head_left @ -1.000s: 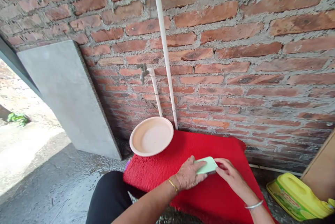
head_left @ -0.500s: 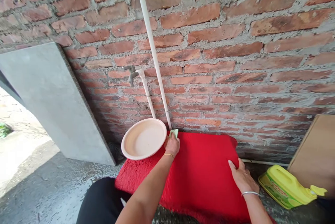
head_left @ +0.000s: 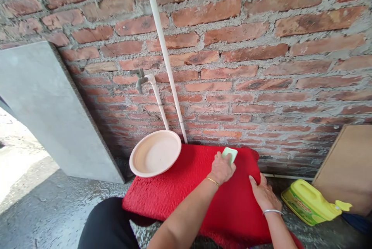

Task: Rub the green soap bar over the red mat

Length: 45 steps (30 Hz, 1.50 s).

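Note:
A fuzzy red rug lies spread over a raised support that it hides. On its far right part, my left hand, with a gold bracelet, is closed on a pale green rounded block and presses it to the pile. Whether the block is soap or a brush I cannot tell. My right hand, with a silver bangle, grips the rug's right edge, thumb on top. A pale pink basin sits on the rug's far left corner, with no contents visible.
A grey tap and white pipe run along the brick wall behind. A grey slab leans at left. At right are a yellow jug and cardboard. The concrete floor is wet.
My left hand has slid the pale green block rightward across the rug, from beside the basin toward my right hand. The right hand keeps its place on the edge; the view has shifted slightly.

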Tool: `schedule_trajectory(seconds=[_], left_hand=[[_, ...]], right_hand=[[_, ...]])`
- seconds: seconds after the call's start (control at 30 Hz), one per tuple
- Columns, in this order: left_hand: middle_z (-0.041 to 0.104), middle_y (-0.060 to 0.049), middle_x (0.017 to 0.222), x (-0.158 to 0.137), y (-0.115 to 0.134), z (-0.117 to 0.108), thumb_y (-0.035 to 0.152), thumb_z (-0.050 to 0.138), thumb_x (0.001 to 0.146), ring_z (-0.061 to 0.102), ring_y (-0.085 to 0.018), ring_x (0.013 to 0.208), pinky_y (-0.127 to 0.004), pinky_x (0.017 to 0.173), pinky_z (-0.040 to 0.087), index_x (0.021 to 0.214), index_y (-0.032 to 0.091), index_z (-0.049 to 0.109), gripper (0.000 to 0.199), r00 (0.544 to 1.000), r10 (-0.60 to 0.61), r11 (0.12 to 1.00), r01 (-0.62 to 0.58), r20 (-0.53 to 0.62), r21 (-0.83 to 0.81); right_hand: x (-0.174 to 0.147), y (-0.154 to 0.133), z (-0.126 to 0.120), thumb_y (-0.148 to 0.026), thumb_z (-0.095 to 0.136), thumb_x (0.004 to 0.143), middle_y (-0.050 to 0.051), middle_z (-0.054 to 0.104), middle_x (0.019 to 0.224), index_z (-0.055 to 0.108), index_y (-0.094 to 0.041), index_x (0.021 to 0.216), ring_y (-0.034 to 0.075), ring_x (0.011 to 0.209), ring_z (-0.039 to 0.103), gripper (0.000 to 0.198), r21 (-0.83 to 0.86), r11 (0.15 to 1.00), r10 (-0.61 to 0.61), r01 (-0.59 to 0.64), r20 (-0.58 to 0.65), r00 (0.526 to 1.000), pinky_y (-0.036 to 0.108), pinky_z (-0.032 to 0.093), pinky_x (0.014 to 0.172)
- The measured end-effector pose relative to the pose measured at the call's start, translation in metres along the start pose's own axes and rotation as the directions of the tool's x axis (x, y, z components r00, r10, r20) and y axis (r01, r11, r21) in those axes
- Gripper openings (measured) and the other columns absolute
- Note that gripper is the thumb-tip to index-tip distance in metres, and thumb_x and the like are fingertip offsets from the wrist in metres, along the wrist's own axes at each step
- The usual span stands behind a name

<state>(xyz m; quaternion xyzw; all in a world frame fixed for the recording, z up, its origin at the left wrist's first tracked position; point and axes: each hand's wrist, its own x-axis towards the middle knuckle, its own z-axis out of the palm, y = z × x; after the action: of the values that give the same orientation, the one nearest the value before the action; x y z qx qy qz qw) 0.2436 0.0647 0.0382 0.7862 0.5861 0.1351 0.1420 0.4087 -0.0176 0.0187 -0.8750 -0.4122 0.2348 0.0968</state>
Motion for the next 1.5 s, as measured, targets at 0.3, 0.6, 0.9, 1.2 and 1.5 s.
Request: schedule_trajectory(seconds=[0.3,0.6,0.9,1.2,1.5], left_hand=[[0.054,-0.015,0.108,-0.034,-0.098,-0.042,0.037,0.051,0.091,0.057,-0.027,0.094,-0.039,0.082,0.048,0.125,0.015,0.056,0.041,0.843,-0.432,0.867,0.486,-0.321,0.110],[0.047,-0.012,0.129,-0.063,-0.006,0.018,0.053,0.057,0.083,0.049,-0.032,0.110,-0.045,0.094,0.044,0.139,0.030,0.047,0.061,0.992,0.123,0.992,-0.124,0.020,0.032],[0.055,-0.013,0.102,-0.072,-0.106,-0.050,0.037,0.050,0.091,0.057,-0.028,0.093,-0.038,0.079,0.048,0.129,0.019,0.056,0.042,0.873,-0.380,0.877,0.445,-0.305,0.181],[0.047,-0.014,0.133,-0.120,-0.017,0.030,0.059,0.058,0.081,0.045,-0.037,0.119,-0.057,0.099,0.037,0.141,0.033,0.043,0.067,0.984,0.178,0.980,-0.176,-0.014,0.093],[0.056,-0.013,0.106,-0.103,-0.111,-0.040,0.039,0.049,0.090,0.055,-0.028,0.095,-0.041,0.083,0.045,0.130,0.020,0.054,0.045,0.897,-0.322,0.893,0.394,-0.303,0.217]], right_hand=[[-0.007,-0.007,-0.003,-0.068,0.006,0.088,0.025,0.052,0.134,0.019,-0.016,0.152,0.034,0.114,0.061,0.083,0.010,1.000,0.011,-0.011,-0.010,1.000,0.049,0.041,0.097],[-0.008,-0.006,-0.005,-0.068,0.007,0.088,0.023,0.052,0.133,0.019,-0.018,0.152,0.034,0.116,0.059,0.081,-0.007,1.000,0.007,-0.007,0.002,1.000,0.046,0.040,0.099],[-0.002,-0.004,0.000,-0.068,0.010,0.088,0.026,0.053,0.131,0.021,-0.016,0.152,0.034,0.114,0.061,0.083,0.020,1.000,-0.005,0.005,-0.028,1.000,0.049,0.042,0.095],[0.003,0.000,0.003,-0.072,0.005,0.086,0.024,0.054,0.131,0.020,-0.019,0.152,0.035,0.113,0.061,0.087,-0.012,1.000,-0.004,0.003,-0.023,1.000,0.048,0.042,0.095],[0.003,0.000,0.005,-0.071,0.006,0.086,0.024,0.055,0.129,0.021,-0.017,0.152,0.034,0.110,0.063,0.086,0.013,1.000,-0.003,0.004,-0.044,0.999,0.051,0.042,0.095]])
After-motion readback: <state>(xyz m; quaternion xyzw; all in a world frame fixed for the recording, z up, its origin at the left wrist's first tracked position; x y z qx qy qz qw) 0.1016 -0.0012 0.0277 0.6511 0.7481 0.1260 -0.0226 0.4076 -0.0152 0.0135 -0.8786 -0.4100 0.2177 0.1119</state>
